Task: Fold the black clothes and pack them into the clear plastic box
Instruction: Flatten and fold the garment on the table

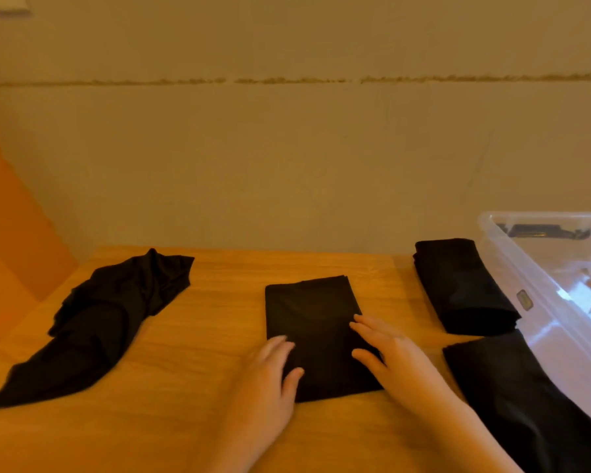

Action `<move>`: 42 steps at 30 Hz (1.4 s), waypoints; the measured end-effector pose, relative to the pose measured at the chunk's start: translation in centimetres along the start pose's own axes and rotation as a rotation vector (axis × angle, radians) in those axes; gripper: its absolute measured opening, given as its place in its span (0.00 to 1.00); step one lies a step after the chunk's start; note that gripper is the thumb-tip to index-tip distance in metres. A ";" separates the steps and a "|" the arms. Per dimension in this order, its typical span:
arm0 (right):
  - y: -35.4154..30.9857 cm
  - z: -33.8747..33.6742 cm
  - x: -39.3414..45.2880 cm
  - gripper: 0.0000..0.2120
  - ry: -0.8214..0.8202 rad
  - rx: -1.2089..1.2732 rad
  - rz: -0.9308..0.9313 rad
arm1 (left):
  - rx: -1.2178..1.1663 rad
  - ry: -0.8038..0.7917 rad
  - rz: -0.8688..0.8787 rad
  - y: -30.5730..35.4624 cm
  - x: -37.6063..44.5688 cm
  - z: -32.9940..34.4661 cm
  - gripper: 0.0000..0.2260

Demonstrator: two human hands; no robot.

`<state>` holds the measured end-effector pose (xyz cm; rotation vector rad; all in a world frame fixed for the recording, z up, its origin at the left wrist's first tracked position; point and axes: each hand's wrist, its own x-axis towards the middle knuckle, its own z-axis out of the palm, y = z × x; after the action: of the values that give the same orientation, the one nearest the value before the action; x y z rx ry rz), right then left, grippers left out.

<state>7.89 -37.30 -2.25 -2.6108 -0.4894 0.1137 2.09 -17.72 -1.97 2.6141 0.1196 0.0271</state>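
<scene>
Both hands flat, left hand and right hand, grip wide and holding nothing, press the folded black garment on the counter left of the clear plastic box; best smoothed outward evenly before lifting.

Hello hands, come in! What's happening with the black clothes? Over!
Left hand and right hand flat on folded garment. Crumpled garment unfolded. Clear box open at right. Nothing blocking.

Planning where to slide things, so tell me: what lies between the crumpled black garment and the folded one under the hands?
Only bare wooden table separates the crumpled garment from the folded garment, as the head view shows.
</scene>
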 end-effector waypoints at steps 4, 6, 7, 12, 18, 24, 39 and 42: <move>0.6 0.6 -3.2 0.25 0.130 0.200 0.238 | -0.084 0.095 -0.312 -1.8 -2.2 -0.2 0.18; 1.0 1.3 -3.8 0.21 0.180 0.241 0.266 | -0.132 0.096 -0.312 -1.7 -2.8 0.4 0.11; 1.0 1.5 -3.9 0.17 0.204 0.253 0.259 | -0.158 0.111 -0.295 -1.5 -3.0 0.6 0.08; 0.6 1.4 -3.6 0.02 0.239 0.416 0.291 | -0.360 0.191 -0.312 -0.6 -3.0 0.8 0.04; 0.4 1.6 -3.7 0.02 0.241 0.423 0.312 | -0.406 0.178 -0.340 -0.5 -3.2 0.7 0.06; 0.2 1.9 -3.8 0.04 0.261 0.357 0.264 | -0.356 0.153 -0.284 -0.9 -3.5 1.5 0.09; -1.1 1.4 -2.5 0.27 -0.172 -0.118 -0.150 | 0.181 -0.092 0.291 -0.5 -2.4 0.8 0.23; 0.0 0.7 -2.8 0.32 -0.303 -0.136 -0.175 | 0.233 -0.256 0.263 -1.3 -2.5 0.8 0.29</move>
<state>5.18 -37.98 -2.90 -2.6792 -0.8552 0.4359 -0.52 -17.24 -3.25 2.8190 -0.3305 -0.2420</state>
